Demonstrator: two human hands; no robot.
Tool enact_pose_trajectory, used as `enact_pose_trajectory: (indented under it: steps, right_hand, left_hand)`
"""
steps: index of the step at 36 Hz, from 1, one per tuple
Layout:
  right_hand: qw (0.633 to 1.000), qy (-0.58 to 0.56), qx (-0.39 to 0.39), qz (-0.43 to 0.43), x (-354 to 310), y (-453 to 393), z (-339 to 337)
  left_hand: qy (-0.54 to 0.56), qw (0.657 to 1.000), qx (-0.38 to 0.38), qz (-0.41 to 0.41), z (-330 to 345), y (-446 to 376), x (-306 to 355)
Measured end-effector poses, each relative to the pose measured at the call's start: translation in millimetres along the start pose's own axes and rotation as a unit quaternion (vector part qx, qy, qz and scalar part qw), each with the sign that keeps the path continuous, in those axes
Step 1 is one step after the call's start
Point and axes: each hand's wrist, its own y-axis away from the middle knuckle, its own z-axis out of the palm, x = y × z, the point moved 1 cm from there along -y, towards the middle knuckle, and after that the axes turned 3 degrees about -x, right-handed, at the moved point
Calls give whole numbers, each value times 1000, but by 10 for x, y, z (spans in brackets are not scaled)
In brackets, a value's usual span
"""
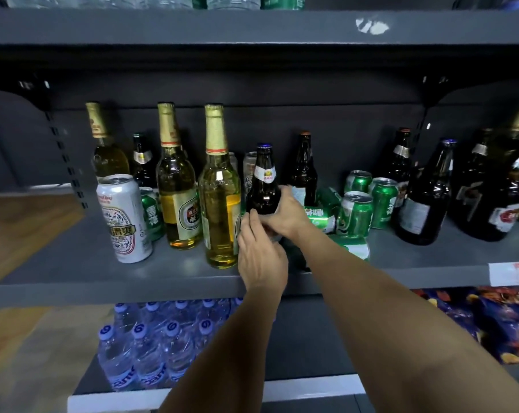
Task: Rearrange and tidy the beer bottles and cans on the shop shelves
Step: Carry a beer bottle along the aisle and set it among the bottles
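While you stand at the dark grey shelf (73,263), both your hands hold one small brown bottle (263,186) in the middle of it. Your right hand (285,214) wraps its fingers around the bottle's body, and your left hand (259,257) curls its fingers on the bottle lower down. Just left stands a tall clear bottle (219,189) with gold foil, near the front edge. Far left, a white can (122,217) has red Chinese writing I cannot read. To the right, green cans (355,213) stand and lie in a jumble, with dark bottles (425,198) past them. There is bare shelf near the front on the left. Below, water bottles (145,341) sit packed together.
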Motion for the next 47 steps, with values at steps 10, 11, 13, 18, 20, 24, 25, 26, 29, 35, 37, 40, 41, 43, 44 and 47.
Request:
enact_pose_trajectory:
  steps: [10,11,13,18,20,24,25,26,29,35,37,40,41,43,44,47]
  right_hand:
    - [989,53,137,-9,-149,251,-209]
    - [986,56,156,-9,-189,280,-267]
    - [979,60,194,-5,-262,349,-387]
    - [956,59,289,2,-338,594,-731]
    - [947,71,314,7,-296,729,-903]
    - [930,98,351,41,-86,1032,-1286]
    - [925,105,362,55,-16,1112,-1384]
    - [919,114,372,72,61,1192,-1482]
    - [899,137,397,123,347,1450,-1770]
    - [864,166,431,203,1018,2058,-2270]
    - [854,180,434,221,1258,2267,-2416]
    - [846,183,435,250,1599,2569,-2641]
    - [843,183,434,260,1699,2670,-2715]
    - [835,188,435,280,1891,2869,-2861]
    - [831,189,437,289,1987,2971,-2934]
    - [815,187,449,314,2263,3267,-3154]
  left_hand:
    - [24,999,-36,13,-199,-115,80]
    - [20,999,-41,19,-229,-120,111]
    - [8,998,-46,31,-283,-116,183]
    - [-15,996,-50,74,-384,-147,393]
    - [-14,994,-56,94,-372,-178,526]
    - [11,989,-76,128,-244,-125,922]
    - [19,987,-83,140,-196,-75,1039]
    - [24,984,-90,152,-143,-16,1154]
    - [27,974,-119,190,52,216,1473]
    - [21,943,-224,246,554,803,2005]
    - [31,932,-262,248,723,1024,2208]
    - [34,919,-307,247,949,1364,2562]
    - [30,913,-317,254,1020,1479,2684]
    - [17,899,-334,282,1181,1703,2919]
    - [8,892,-340,299,1274,1814,3033]
    - [-13,870,-358,339,1566,2130,3344]
